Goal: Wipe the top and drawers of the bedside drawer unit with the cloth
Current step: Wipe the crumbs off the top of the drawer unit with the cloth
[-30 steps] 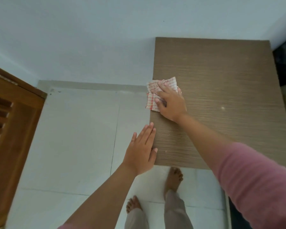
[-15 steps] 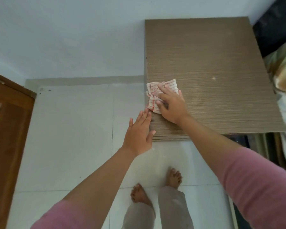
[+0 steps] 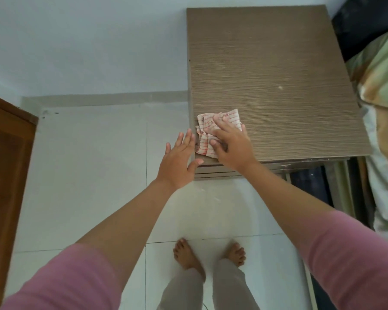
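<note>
Hovering flat-fingered off the near-left corner, the left hand (image 3: 179, 163) holds nothing; the right hand (image 3: 230, 145) presses the cloth (image 3: 211, 133) onto the bedside drawer unit (image 3: 278, 74), whose unwiped top stretches away, far and right.

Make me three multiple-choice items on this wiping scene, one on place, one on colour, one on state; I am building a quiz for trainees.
1. Where on the unit top does the cloth lie?
A. far right corner
B. near left corner
C. dead centre

2. What colour are the cloth's stripes?
A. red
B. blue
C. green

3. How is the left hand held?
A. in a fist
B. pinching the cloth
C. fingers straight, holding nothing

Answers:
1. B, as the cloth sits by the left and front edges.
2. A, as red lines cross its pale fabric.
3. C, as its fingers are spread beside the unit's left edge, while the right hand presses the cloth.
</note>
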`<state>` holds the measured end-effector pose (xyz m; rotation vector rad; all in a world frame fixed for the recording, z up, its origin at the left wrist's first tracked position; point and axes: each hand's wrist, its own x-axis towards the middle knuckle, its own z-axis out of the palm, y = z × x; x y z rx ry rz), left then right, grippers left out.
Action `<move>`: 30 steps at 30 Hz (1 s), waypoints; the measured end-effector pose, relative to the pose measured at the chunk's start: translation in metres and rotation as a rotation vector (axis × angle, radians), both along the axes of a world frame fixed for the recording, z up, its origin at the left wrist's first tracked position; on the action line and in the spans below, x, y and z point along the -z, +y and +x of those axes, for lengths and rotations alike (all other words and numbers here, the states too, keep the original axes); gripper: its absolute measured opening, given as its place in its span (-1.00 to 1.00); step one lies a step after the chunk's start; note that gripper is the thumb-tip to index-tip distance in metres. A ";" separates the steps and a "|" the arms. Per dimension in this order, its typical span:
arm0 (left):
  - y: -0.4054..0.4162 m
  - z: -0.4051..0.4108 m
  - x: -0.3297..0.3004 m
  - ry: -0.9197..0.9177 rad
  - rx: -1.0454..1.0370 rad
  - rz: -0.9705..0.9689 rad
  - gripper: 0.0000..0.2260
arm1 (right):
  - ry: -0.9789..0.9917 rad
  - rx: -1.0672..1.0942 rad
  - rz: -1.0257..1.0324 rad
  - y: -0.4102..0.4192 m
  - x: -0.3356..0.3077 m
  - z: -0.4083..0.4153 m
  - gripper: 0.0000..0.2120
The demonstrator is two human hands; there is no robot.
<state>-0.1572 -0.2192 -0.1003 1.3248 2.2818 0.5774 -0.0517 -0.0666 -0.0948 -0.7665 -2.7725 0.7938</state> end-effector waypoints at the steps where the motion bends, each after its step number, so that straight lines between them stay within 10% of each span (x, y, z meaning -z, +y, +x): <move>1: 0.000 0.000 0.000 -0.001 0.001 -0.005 -0.43 | 0.004 0.003 0.002 -0.002 0.000 0.003 -0.72; 23: 0.003 0.015 -0.010 0.065 -0.035 -0.143 -0.44 | -0.158 -0.113 -0.270 -0.012 -0.034 0.088 -0.72; 30: 0.001 0.010 -0.007 0.096 0.021 -0.148 -0.44 | 0.088 0.265 -0.314 0.030 -0.043 0.079 -0.71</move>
